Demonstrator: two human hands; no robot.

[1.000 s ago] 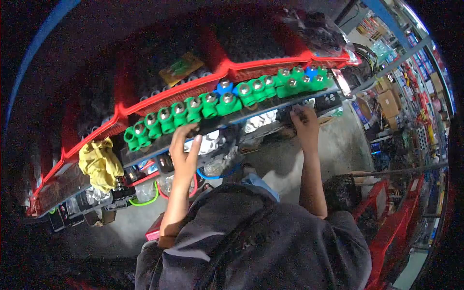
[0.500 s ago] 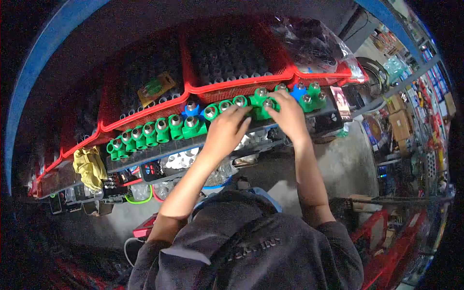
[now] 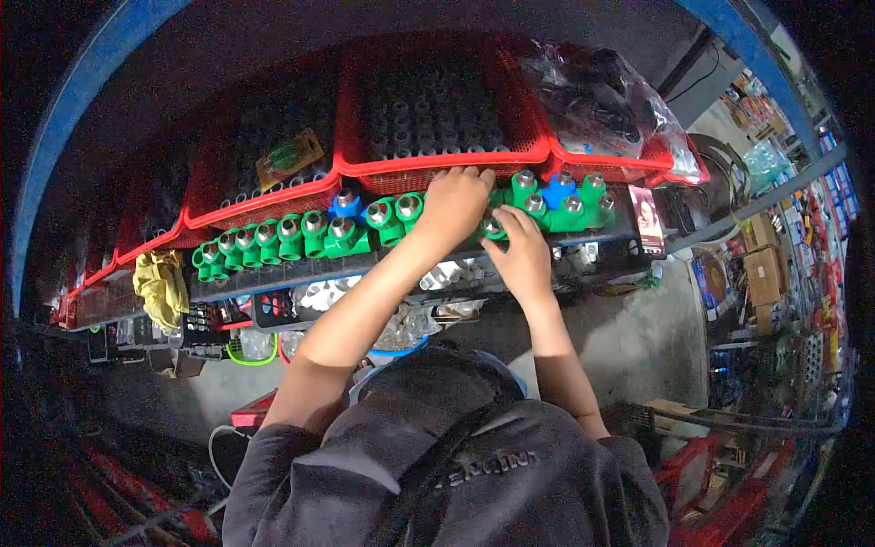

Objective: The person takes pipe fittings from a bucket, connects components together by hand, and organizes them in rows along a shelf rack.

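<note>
The thumb and fingertips of the person's right hand [image 3: 526, 253] close about a green fitting [image 3: 493, 228], apparently to steady it from both sides. At its ten o'clock, the left hand [image 3: 460, 199] bends down over the row, knuckles up; its fingertips are hidden, so whether they grip anything cannot be told. The other green fittings [image 3: 290, 246] line the ledge [image 3: 310, 270] toward nine o'clock, with a small cluster at two, metal mouths mostly upward, likely because they sit steadily that way and fit the narrow strip. A blue fitting [image 3: 345, 211] stands among them at the left hand's nine o'clock. At twelve from that hand, the rim of the red basket [image 3: 392, 170] walls in the row, leaving little room behind; the hand itself covers part of the line. A clear plastic bag [image 3: 597, 105] bulges at one o'clock from the right hand, a pink card [image 3: 646, 219] lies between two and three, and a yellow cloth [image 3: 161, 290] drapes the ledge far off at nine.
</note>
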